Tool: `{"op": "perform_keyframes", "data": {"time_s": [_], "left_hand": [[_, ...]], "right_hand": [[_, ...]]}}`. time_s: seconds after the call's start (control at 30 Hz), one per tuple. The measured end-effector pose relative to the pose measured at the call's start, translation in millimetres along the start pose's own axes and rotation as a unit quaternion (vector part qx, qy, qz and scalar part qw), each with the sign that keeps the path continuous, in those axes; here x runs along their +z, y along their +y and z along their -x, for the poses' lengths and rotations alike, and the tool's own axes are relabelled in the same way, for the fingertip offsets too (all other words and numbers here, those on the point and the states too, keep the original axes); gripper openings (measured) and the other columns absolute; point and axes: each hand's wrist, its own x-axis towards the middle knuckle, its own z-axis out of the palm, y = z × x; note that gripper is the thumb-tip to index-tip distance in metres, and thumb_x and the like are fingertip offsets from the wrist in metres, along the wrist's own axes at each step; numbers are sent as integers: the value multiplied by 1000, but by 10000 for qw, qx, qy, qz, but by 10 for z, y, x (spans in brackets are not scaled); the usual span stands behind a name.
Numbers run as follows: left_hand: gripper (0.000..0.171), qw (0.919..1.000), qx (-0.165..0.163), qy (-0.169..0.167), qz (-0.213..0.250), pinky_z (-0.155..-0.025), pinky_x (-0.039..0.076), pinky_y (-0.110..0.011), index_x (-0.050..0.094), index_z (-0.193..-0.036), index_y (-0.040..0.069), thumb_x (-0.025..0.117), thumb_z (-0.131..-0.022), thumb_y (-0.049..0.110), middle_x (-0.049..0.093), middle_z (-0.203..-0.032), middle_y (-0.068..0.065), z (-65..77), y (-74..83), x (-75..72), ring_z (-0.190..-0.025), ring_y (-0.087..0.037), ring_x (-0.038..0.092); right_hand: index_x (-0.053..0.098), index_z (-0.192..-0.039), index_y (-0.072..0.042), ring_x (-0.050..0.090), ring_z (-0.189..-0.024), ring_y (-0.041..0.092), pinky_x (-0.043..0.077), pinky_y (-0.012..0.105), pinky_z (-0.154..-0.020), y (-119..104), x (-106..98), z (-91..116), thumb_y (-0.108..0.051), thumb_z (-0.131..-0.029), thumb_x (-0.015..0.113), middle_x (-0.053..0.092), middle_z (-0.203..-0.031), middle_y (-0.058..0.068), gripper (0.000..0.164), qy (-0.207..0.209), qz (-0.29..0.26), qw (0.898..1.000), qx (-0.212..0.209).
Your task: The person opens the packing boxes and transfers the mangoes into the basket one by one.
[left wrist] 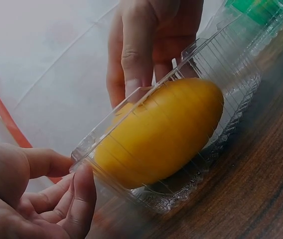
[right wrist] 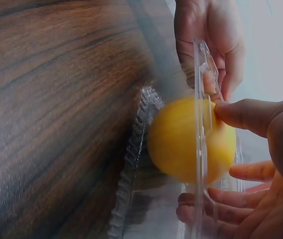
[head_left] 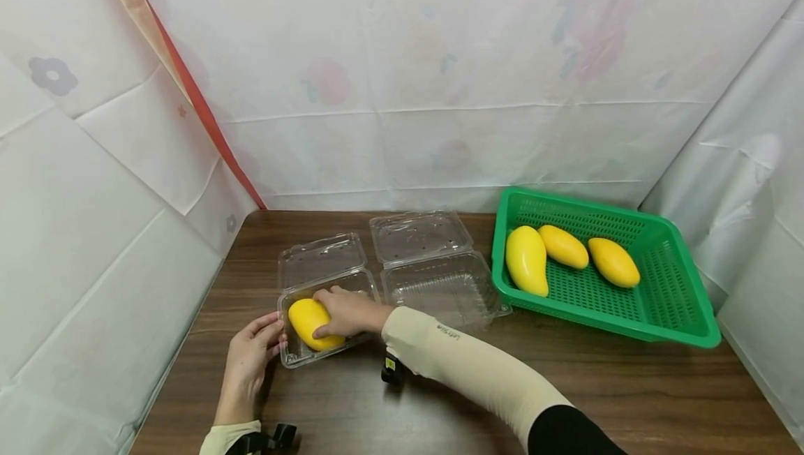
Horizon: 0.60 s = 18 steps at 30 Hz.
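Observation:
A yellow mango (head_left: 310, 322) lies inside a clear plastic clamshell box (head_left: 295, 357) at the left of the table. My right hand (head_left: 347, 312) reaches in from above and holds the mango, thumb on one side and fingers on the other. In the right wrist view the thumb (right wrist: 246, 113) meets the fruit just over the rim. The left hand (head_left: 248, 357) pinches the box's left rim between thumb and fingers, as the left wrist view shows close up. The box's lid (head_left: 322, 259) is folded back behind it.
A second clear clamshell box (head_left: 440, 287), lid raised back, stands just right of the first. Further right, a green basket (head_left: 628, 326) holds three more mangoes (head_left: 526, 259). White sheeting (head_left: 402, 78) rises behind the dark wooden table (head_left: 352, 413) and at both sides.

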Motion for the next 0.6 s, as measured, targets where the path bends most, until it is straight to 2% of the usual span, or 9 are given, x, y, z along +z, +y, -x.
{"op": "perform_keyframes", "data": {"time_s": [0.23,0.6], "left_hand": [[40,10000,2,-66,-29,-71,56,-19,47,-134,-3,54,-99,14,63,-84,14,3,17,-5,-72,-3,60],[36,10000,-1,-36,40,-70,56,-19,49,-131,-3,56,-99,13,64,-82,16,0,-21,-25,-71,-3,60]], "right_hand": [[42,-144,-18,53,-92,7,44,20,-68,-58,40,-18,-47,-82,75,58,-122,1,76,49,-139,9999,16],[38,-145,-22,57,-88,8,48,23,-68,-150,135,-39,-52,-76,78,61,-115,0,86,119,37,9989,442]]}}
